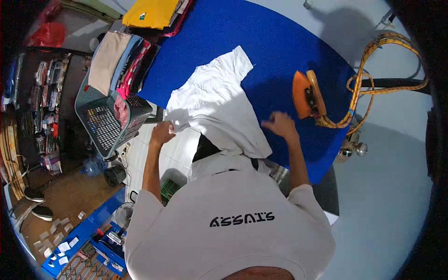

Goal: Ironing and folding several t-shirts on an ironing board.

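A wrinkled white T-shirt (217,94) lies across the blue cloth of the ironing surface (269,38), its near end hanging over the edge towards my body. My left hand (162,133) has its fingers closed on the shirt's left edge, where the fabric is drawn out past the blue cloth. To the right of the shirt, my right hand (281,125) is over the blue cloth, thumb apart from the curled fingers, with nothing in it. Beyond that hand an orange electric iron (302,95) with a wooden handle (316,91) rests on the cloth.
The iron's yellow patterned cord (357,92) loops at the right. Folded clothes (106,63) rest on a grey plastic basket (105,122) at the left. A yellow folded garment (148,14) tops another pile at the back. An electric fan (124,214) stands low at the left.
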A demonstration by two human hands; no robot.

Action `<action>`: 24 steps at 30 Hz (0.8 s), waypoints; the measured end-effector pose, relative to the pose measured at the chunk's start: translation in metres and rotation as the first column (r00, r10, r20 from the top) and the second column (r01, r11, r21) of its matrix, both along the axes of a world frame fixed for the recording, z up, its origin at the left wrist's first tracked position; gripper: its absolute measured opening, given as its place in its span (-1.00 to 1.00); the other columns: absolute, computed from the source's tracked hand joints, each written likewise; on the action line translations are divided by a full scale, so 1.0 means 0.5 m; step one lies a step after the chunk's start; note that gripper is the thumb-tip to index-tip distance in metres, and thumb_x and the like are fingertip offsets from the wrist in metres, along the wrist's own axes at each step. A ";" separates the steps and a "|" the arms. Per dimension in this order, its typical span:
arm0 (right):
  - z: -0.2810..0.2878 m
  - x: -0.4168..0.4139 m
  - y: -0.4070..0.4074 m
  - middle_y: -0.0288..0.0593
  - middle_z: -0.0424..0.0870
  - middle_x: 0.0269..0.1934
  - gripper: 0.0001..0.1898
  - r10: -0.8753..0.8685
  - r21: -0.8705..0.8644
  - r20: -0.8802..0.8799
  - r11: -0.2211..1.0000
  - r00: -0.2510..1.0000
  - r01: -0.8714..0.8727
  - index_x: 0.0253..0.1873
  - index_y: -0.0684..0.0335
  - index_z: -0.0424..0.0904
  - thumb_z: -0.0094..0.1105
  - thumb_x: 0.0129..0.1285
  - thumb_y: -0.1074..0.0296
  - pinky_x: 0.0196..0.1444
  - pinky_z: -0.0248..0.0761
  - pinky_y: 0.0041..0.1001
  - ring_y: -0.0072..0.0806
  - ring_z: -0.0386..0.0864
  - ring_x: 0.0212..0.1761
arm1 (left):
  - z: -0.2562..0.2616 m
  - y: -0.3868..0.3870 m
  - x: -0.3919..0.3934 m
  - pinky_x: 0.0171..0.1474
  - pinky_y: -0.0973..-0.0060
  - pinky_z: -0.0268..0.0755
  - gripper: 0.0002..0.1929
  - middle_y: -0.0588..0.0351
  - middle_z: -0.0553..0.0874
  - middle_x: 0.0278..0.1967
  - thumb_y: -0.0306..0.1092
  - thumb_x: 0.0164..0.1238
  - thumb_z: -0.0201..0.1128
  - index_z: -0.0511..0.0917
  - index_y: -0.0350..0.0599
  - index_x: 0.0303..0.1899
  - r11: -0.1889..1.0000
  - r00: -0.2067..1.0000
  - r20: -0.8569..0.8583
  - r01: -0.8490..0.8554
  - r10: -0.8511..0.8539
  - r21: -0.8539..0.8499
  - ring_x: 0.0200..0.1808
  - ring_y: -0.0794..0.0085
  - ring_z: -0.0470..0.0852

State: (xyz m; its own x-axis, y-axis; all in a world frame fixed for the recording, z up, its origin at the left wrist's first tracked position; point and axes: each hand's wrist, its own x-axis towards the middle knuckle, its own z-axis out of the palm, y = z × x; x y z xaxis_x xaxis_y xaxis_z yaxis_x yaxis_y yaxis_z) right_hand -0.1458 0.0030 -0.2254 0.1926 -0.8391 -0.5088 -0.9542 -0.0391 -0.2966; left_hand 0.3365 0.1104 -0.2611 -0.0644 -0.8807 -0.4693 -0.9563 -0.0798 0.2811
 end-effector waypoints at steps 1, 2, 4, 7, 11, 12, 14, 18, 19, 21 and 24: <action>-0.031 0.014 -0.039 0.00 0.75 -0.23 -0.56 -0.068 -0.119 0.147 0.989 0.987 0.086 -0.16 0.27 0.65 0.37 0.14 -0.05 -0.14 0.54 -0.20 -0.07 0.70 -0.18 | 0.002 -0.012 -0.010 -0.01 0.08 0.49 -0.75 -0.15 0.65 -0.14 -0.33 0.10 0.30 0.58 -0.10 -0.16 1.000 0.999 0.036 0.027 -0.026 -0.011 -0.02 -0.10 0.61; -0.061 0.038 -0.090 0.00 0.74 -0.21 -0.62 -0.110 -0.225 0.301 0.957 0.947 0.183 -0.13 0.27 0.65 0.35 0.18 0.03 -0.11 0.54 -0.17 -0.05 0.70 -0.14 | 0.006 -0.029 -0.018 -0.01 0.08 0.49 -0.75 -0.15 0.65 -0.14 -0.33 0.10 0.30 0.58 -0.10 -0.16 0.999 0.998 0.049 0.035 -0.034 -0.017 -0.02 -0.10 0.61; -0.108 0.103 -0.186 0.16 0.66 -0.08 -0.56 -0.166 -0.294 0.472 0.896 0.866 0.332 0.04 0.31 0.56 0.32 0.20 0.10 0.06 0.47 -0.07 0.05 0.60 0.01 | 0.000 -0.084 -0.046 0.04 0.08 0.45 -0.77 -0.17 0.63 -0.11 -0.40 0.08 0.26 0.58 -0.15 -0.18 0.970 0.998 -0.033 0.048 -0.058 -0.240 -0.01 -0.12 0.57; -0.144 0.200 -0.283 0.01 0.70 -0.22 -0.59 -0.092 -0.734 0.352 0.591 0.931 0.336 0.04 0.23 0.56 0.36 0.19 0.13 -0.10 0.51 -0.09 0.01 0.67 -0.16 | -0.012 -0.194 -0.113 0.20 0.12 0.30 -0.69 -0.18 0.56 0.00 -0.41 0.25 0.19 0.48 -0.21 0.02 0.871 0.984 -0.112 0.064 -0.136 -0.488 0.13 -0.11 0.42; -0.154 0.263 -0.348 0.02 0.68 -0.26 -0.60 -0.187 -0.736 0.367 0.540 0.911 0.408 0.05 0.26 0.54 0.33 0.22 0.16 -0.14 0.52 -0.11 0.01 0.64 -0.25 | -0.031 -0.318 -0.255 0.29 0.08 0.26 -0.54 -0.30 0.49 0.12 -0.59 0.16 0.09 0.43 -0.22 0.16 0.781 0.935 -0.242 0.056 -0.260 -0.622 0.22 -0.14 0.40; -0.153 0.256 -0.356 0.02 0.67 -0.27 -0.62 -0.222 -0.664 0.408 0.593 0.885 0.455 0.03 0.28 0.55 0.32 0.23 0.16 -0.15 0.51 -0.12 0.00 0.64 -0.26 | -0.039 -0.339 -0.284 0.34 0.09 0.21 -0.53 -0.33 0.42 0.21 -0.52 0.23 0.10 0.39 -0.20 0.22 0.793 0.930 -0.263 0.047 -0.256 -0.607 0.28 -0.16 0.35; -0.157 0.217 -0.362 0.02 0.66 -0.29 -0.65 -0.309 -0.501 0.465 0.680 0.829 0.535 0.00 0.31 0.55 0.30 0.25 0.18 -0.16 0.51 -0.13 -0.02 0.63 -0.30 | -0.053 -0.378 -0.335 0.39 0.10 0.16 -0.51 -0.36 0.35 0.29 -0.45 0.31 0.11 0.34 -0.18 0.29 0.806 0.922 -0.284 0.048 -0.263 -0.590 0.34 -0.18 0.30; -0.182 0.076 -0.304 0.00 0.67 -0.30 -0.74 -0.266 -0.567 0.553 0.574 0.789 0.591 -0.08 0.31 0.57 0.23 0.31 0.22 -0.18 0.51 -0.18 -0.07 0.65 -0.29 | -0.064 -0.393 -0.428 0.46 -0.03 -0.02 -0.32 -0.36 0.09 0.45 -0.16 0.43 0.14 0.11 -0.12 0.48 0.850 0.911 -0.251 0.167 -0.327 -0.499 0.48 -0.20 0.07; -0.185 0.055 -0.288 -0.01 0.67 -0.30 -0.75 -0.251 -0.549 0.587 0.575 0.769 0.607 -0.10 0.31 0.58 0.23 0.32 0.23 -0.19 0.51 -0.20 -0.09 0.65 -0.29 | -0.058 -0.393 -0.452 0.46 -0.06 -0.04 -0.28 -0.35 0.04 0.48 -0.09 0.42 0.15 0.08 -0.09 0.50 0.840 0.914 -0.204 0.210 -0.350 -0.499 0.50 -0.19 0.04; -0.182 0.025 -0.268 -0.02 0.67 -0.31 -0.78 -0.210 -0.514 0.657 0.576 0.723 0.635 -0.13 0.30 0.59 0.22 0.33 0.24 -0.19 0.51 -0.25 -0.13 0.66 -0.29 | -0.057 -0.386 -0.474 0.45 -0.08 -0.06 -0.25 -0.35 -0.01 0.50 -0.03 0.42 0.16 0.05 -0.06 0.51 0.828 0.909 -0.159 0.265 -0.386 -0.494 0.51 -0.18 0.01; -0.154 0.052 -0.286 -0.01 0.69 -0.27 -0.79 -0.187 -0.352 0.776 0.664 0.603 0.660 -0.15 0.31 0.60 0.23 0.32 0.25 -0.18 0.50 -0.31 -0.18 0.67 -0.26 | -0.059 -0.391 -0.462 0.50 -0.07 -0.15 -0.16 -0.29 -0.08 0.52 0.18 0.36 0.16 0.02 0.04 0.53 0.856 0.957 -0.080 0.209 -0.278 -0.472 0.54 -0.12 -0.03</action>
